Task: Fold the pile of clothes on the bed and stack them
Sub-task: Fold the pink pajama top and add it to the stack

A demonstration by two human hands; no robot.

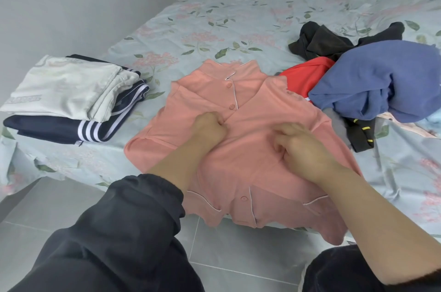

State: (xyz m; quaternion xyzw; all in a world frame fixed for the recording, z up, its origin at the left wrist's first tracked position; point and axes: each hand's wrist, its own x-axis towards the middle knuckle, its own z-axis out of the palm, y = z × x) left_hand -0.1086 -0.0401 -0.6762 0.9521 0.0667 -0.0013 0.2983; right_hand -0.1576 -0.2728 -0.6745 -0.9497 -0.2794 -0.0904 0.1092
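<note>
The pink shirt (238, 172) lies face up on the bed (214, 29), collar away from the person and its hem hanging over the bed's near edge. Both hands work at its middle, on the front opening. The left hand (211, 126) is curled tight and pinches the edge just below the second button (231, 107). The right hand (300, 146), a little blurred, has bent fingers that seem to gather a fold of cloth on the other side of the opening.

The step looks like closing or squaring the front before folding. To do it well, I would bring the two edges together so the piping runs straight from the collar down to the lower button (243, 198). The bunched cloth under the right hand needs smoothing outward, and the hem should come up onto the bed so its weight does not drag the shirt askew.

To the left of the shirt sits the finished stack, a white garment (64, 86) on a navy striped one (59, 129). To its right lies the unfolded heap: a red piece (305, 77) touching the shirt's shoulder, then a blue one (381, 77), with black cloth (322, 41) behind them.
</note>
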